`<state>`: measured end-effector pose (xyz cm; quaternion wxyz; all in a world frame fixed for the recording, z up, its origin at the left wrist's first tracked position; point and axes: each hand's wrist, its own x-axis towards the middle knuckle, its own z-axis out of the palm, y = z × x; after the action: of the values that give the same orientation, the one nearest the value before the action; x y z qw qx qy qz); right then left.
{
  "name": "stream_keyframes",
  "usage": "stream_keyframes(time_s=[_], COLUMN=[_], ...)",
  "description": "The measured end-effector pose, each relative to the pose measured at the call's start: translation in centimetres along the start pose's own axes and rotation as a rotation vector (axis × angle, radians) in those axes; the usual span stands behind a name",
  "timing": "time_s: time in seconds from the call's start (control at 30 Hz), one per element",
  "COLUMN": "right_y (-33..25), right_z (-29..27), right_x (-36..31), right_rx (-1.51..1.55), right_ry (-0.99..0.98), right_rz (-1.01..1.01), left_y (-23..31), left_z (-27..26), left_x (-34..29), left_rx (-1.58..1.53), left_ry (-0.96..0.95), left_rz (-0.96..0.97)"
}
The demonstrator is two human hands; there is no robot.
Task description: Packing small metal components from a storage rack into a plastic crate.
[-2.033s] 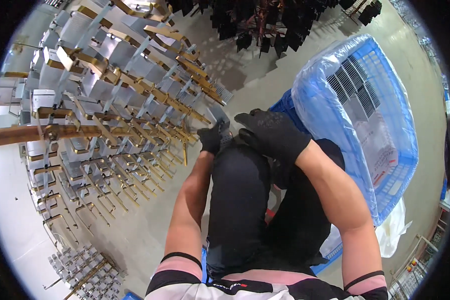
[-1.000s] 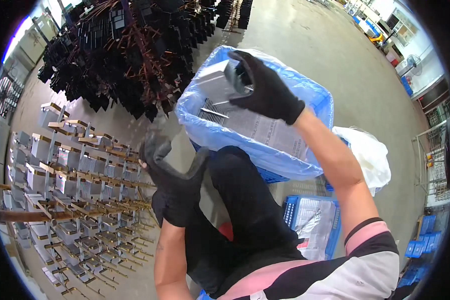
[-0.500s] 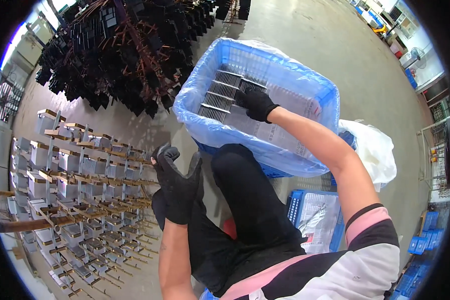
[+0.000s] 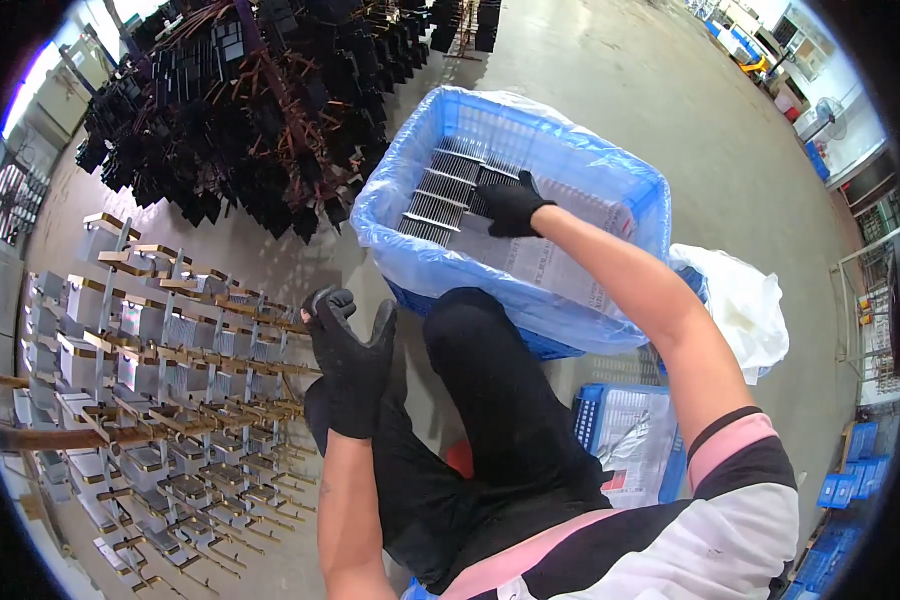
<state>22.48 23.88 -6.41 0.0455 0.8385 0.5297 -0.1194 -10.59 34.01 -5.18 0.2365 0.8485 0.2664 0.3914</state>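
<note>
My right hand [image 4: 513, 207], in a black glove, reaches into a blue plastic crate [image 4: 610, 165] lined with clear blue film. Its fingertips touch or nearly touch the end of a row of thin dark plates [image 4: 440, 195] standing on edge; its thumb sticks up apart, and no held piece shows. Beneath the plates lies printed paper [image 4: 560, 245]. My left hand [image 4: 348, 345], also gloved in black, hovers over my left knee with thumb and fingers apart. Nothing is visible in it. Close by on its left stands a rack [image 4: 160, 350] of hanging pale metal pieces.
A second rack [image 4: 240, 120], dense with black plates, stands at the far left. Right of the crate sits a white plastic bag [image 4: 735, 305]. A lower blue crate [image 4: 630, 440] with film and paper is beside my right leg. Blue bins [image 4: 855, 465] line the right side.
My right hand has shifted slightly right and its thumb has lifted away from the plates. My left hand keeps nearly the same pose. The view has tilted a little.
</note>
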Motion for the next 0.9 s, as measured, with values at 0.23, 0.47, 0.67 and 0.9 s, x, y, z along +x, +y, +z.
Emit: stream_keyframes(time_s=[0.23, 0.47, 0.67, 0.9], right_y=[1.8, -11.6, -18.5, -20.5], right_z=[-4.8, -10.2, -1.2, 2.7], right_x=[-0.6, -11.5, -9.7, -7.4], right_rx=[0.981, 0.775, 0.800, 0.746], right_ry=[0.524, 0.561, 0.215, 0.101], right_rz=[-0.129, -0.604, -0.763, -0.773], left_y=[-1.2, -8.9, -20.6, -30.8], left_z=[-1.5, -5.1, 1.7, 10.6], left_x=[0.0, 0.2, -10.8, -16.4], left_rx=[-0.083, -0.453, -0.404, -0.699], left_ry=[0.027, -0.140, -0.387, -0.084], left_rz=[-0.094, -0.608, -0.617, -0.959])
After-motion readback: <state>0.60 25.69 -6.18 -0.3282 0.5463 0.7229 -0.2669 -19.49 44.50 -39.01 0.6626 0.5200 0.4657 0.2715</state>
